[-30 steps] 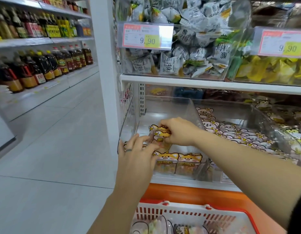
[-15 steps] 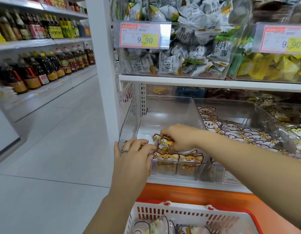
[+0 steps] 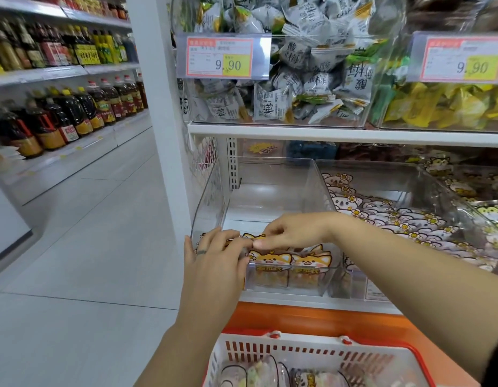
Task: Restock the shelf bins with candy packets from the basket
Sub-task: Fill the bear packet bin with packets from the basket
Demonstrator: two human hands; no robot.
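Observation:
A clear plastic bin (image 3: 273, 196) stands on the lower shelf, mostly bare inside. Orange fox-face candy packets (image 3: 292, 262) line its front wall. My right hand (image 3: 295, 230) reaches over the front edge and pinches a fox packet (image 3: 249, 236) at its top. My left hand (image 3: 214, 258) is at the bin's front left corner, its fingers on the same packet. A white and red basket (image 3: 312, 356) below holds more packets (image 3: 270, 372).
The neighbouring bin (image 3: 404, 216) to the right is full of flower-bear packets. Upper-shelf bins (image 3: 278, 79) hold grey and yellow wrapped sweets behind 9.90 price tags. A white pillar (image 3: 158, 107) stands left of the shelf. Oil bottles (image 3: 60, 115) line the aisle on the left.
Both hands have come closer together at the bin's front left corner. The packet in my right hand has moved left toward my left hand, which now touches it.

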